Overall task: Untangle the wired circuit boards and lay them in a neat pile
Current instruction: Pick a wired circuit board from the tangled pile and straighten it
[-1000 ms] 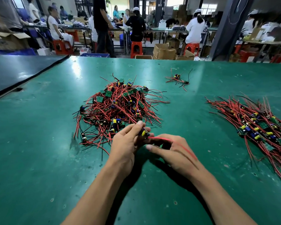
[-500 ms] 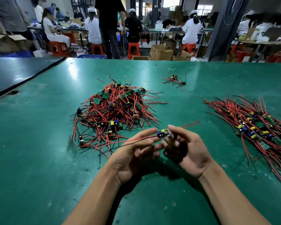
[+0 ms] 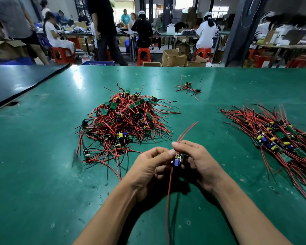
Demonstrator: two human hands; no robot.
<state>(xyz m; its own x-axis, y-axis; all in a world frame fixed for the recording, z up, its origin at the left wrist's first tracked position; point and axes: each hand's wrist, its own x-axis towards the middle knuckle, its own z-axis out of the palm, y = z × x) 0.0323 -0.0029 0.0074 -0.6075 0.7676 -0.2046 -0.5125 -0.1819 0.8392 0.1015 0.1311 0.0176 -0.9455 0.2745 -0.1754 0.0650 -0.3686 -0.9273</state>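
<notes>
Head view, only one available.

Both hands are on one circuit board [image 3: 176,161], lifted off the table [image 3: 42,174] in front of the person. Left hand [image 3: 147,167]: fingers curled, fingertips pinching the board from its left side. Right hand [image 3: 200,161]: thumb and forefinger pinching the board's top end, right where the red leads [image 3: 187,131] come out; other fingers curled behind it.

Change: a second ago the board sat low at the near edge of the tangled heap [image 3: 124,121]. Half a second ago it was held level, wires running out sideways. Now it's turned on end: one lead pair sticks up and away, and another red wire [image 3: 168,188] hangs straight down between the forearms.

Meaning: I see no wire bridging back to the heap, so this board looks freed. Leads are roughly in line, probably ready to go on the neat pile [image 3: 276,138] at right. The heap holds plenty more; a small stray cluster [image 3: 188,87] sits farther back.
</notes>
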